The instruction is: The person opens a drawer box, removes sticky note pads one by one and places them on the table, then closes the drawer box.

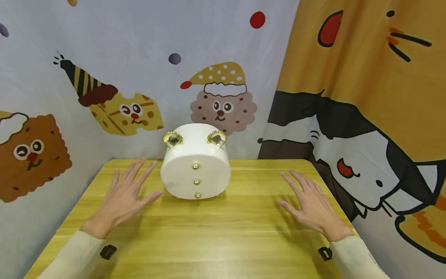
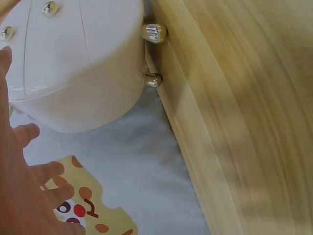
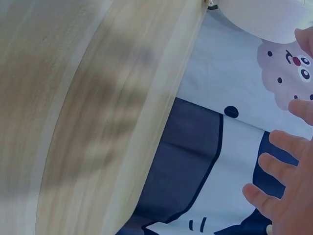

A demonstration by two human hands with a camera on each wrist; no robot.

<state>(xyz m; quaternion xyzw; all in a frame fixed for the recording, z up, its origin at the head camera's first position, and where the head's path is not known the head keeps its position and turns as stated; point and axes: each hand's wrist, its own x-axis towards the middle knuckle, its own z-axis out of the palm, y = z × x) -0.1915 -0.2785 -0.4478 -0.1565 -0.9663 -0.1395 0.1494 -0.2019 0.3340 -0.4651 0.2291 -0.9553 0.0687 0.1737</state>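
Observation:
A white rounded jewelry box (image 1: 195,166) stands on the wooden table, near its back edge. Three small gold knobs run down its front, and two gold-rimmed ears with clear gems rise from the top. Short gold feet (image 2: 154,33) show under it in the left wrist view. My left hand (image 1: 125,195) hovers just left of the box, fingers spread and holding nothing. Farther off, to the right of the box, my right hand (image 1: 311,207) is also spread over the table with nothing in it.
The wooden table (image 1: 209,240) has rounded back corners. Behind it hangs a pale cloth (image 1: 139,46) printed with cartoon snacks. A curtain (image 1: 366,69) with cartoon animals hangs along the right side, close to the table edge.

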